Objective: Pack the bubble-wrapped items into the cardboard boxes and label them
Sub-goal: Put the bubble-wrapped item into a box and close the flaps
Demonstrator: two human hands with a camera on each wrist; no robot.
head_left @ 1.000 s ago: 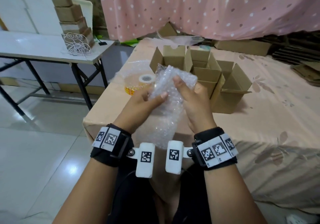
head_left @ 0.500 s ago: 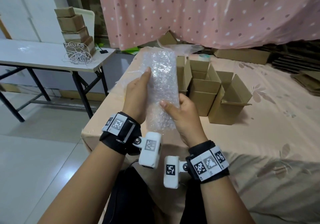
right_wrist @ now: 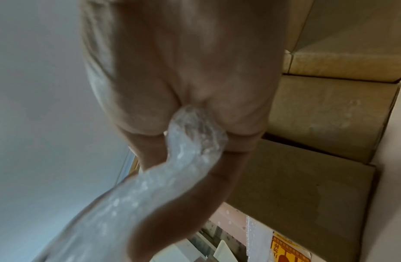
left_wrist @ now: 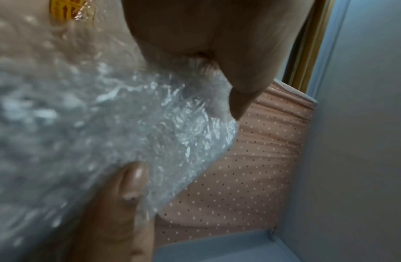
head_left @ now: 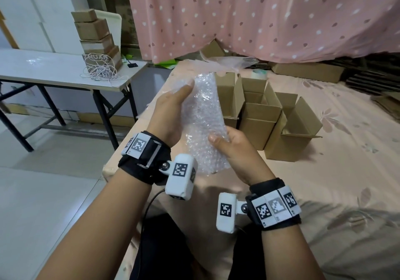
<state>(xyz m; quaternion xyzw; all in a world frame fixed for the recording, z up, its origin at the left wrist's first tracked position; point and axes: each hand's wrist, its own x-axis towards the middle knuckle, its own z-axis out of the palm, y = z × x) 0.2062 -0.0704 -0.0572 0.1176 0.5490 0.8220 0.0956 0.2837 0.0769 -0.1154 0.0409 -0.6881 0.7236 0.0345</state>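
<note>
A person holds a bubble-wrapped item upright in the air above the near edge of a pink-covered bed. The left hand has its grip wrapped round the upper part; the right hand pinches the lower edge, likely steadying it for packing. Open cardboard boxes stand just beyond, ready to receive it.
</note>
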